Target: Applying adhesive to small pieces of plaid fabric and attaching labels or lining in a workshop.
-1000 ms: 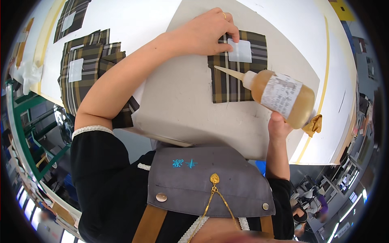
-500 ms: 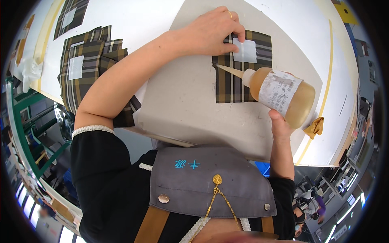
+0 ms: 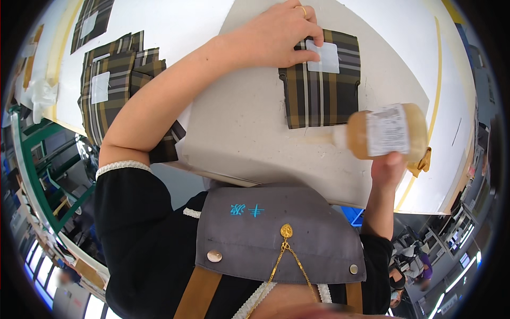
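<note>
My left hand (image 3: 292,37) rests on a plaid fabric piece (image 3: 321,101), its curved thumb and index finger a little apart at a pale rectangular patch (image 3: 326,61). My right hand (image 3: 388,170) grips a squeeze bottle (image 3: 417,130) of amber liquid with a paper label. The bottle lies nearly level below and right of the fabric, its long pale nozzle blurred by motion and pointing left, over the grey board (image 3: 234,127). Under and beside my left forearm, a stack of similar plaid pieces (image 3: 114,106) with a pale patch on top sits on the white table (image 3: 175,24).
Another plaid piece (image 3: 93,13) is at the upper left, near a crumpled white plastic bag (image 3: 43,93). A mustard cloth scrap (image 3: 424,162) lies by a yellow tape line at the right. A green metal frame (image 3: 26,149) stands left of the table. Other people (image 3: 417,263) appear at lower right.
The bottle has swung down and right, its nozzle leaving the fabric's left edge, where it was before. My left hand and the fabric have shifted slightly up and right.
</note>
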`<state>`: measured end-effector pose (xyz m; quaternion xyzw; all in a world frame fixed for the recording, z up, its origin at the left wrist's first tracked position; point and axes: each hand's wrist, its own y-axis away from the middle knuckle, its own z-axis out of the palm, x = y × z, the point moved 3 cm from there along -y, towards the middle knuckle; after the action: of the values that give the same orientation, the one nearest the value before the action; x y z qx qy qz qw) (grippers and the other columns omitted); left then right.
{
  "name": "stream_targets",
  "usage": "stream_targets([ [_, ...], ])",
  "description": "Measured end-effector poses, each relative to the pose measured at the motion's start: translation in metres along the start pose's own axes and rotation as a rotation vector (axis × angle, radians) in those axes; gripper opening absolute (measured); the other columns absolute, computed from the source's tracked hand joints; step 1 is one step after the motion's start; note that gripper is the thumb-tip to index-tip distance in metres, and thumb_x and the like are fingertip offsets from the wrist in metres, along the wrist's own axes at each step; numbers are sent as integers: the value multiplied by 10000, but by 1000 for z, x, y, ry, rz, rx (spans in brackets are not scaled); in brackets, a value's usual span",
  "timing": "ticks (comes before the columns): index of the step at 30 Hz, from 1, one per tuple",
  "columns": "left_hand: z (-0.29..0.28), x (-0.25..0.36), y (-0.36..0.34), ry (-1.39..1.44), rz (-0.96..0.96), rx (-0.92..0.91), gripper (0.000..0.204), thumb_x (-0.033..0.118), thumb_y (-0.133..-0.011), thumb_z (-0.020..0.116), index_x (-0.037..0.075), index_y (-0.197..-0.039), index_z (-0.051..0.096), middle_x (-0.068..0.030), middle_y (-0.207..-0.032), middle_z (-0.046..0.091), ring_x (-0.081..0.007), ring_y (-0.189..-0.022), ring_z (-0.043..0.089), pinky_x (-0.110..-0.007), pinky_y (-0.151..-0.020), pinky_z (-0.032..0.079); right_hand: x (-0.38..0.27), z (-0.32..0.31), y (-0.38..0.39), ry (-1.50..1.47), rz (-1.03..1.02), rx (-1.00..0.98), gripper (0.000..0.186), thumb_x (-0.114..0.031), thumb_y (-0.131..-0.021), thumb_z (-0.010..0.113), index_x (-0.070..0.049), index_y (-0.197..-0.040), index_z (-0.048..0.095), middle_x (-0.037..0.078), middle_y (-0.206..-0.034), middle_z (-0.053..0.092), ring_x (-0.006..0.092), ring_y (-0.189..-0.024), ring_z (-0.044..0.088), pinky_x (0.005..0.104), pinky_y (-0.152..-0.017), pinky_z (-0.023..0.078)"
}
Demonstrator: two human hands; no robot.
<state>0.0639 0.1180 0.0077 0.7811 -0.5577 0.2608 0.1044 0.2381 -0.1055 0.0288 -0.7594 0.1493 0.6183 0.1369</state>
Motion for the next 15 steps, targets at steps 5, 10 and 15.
stream_targets([
  [5, 2, -3, 5, 39, 15, 182, 196, 226, -784, 688, 58, -870, 632, -68, -1036, 550, -243, -1007, 476, -327, -831, 437, 9, -8, -39, -1276, 212, -106, 699, -383, -808, 659, -54, -1337, 340, 162, -1305, 432, 300, -1213, 428, 465, -999, 388],
  [10, 5, 19, -24, -197, -132, -85, 409, 213, -774, 680, -32, -1051, 505, -201, -1124, 495, -344, -1064, 467, -388, -933, 406, 44, -52, -47, -1294, 48, 245, 588, -360, -865, 598, -41, -1303, 371, 136, -1332, 426, 264, -1249, 402, 410, -1074, 323],
  [15, 10, 15, -40, -19, -348, -118, 352, 181, -745, 707, -27, -978, 544, -200, -1028, 536, -338, -955, 549, -397, -822, 463, 49, -44, -41, -1344, 50, 332, 555, -344, -884, 575, -32, -1298, 375, 129, -1311, 452, 258, -1229, 430, 386, -1059, 349],
])
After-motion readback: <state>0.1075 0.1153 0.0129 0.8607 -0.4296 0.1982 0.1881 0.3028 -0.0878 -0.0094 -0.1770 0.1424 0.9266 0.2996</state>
